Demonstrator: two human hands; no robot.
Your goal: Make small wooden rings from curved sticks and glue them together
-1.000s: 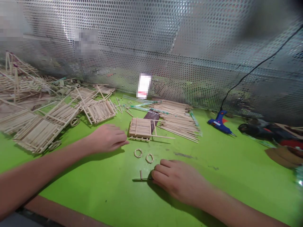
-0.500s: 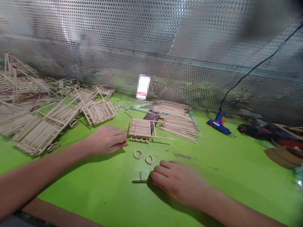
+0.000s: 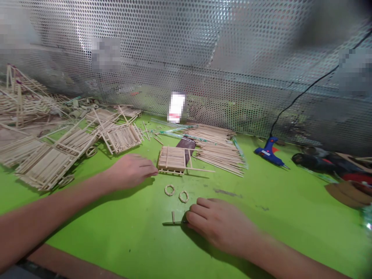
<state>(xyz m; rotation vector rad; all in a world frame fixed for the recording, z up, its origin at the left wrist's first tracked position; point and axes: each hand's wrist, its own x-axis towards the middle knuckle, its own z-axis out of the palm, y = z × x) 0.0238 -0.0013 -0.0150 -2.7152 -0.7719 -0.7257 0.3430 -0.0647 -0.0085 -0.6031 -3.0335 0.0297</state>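
My left hand is by the near left corner of a small cart model made of thin wooden sticks. Its fingers are bent and pressed together, their tips at the corner; whether they grip anything is hidden. My right hand rests on the green table, closed around a thin dark pointed tool whose tip points left. A short bit of stick stands against that tool. Between the hands lie two small stick rings, the left ring and the right ring.
Several finished stick carts crowd the left side. Behind the small cart is a pile of loose sticks on plastic wrap, beside a dark brown block. A blue glue gun with a black cord lies right. A perforated metal screen closes the back.
The left fingertips have shifted slightly up and right, up to the small cart's corner. My right hand and the tool keep their place.
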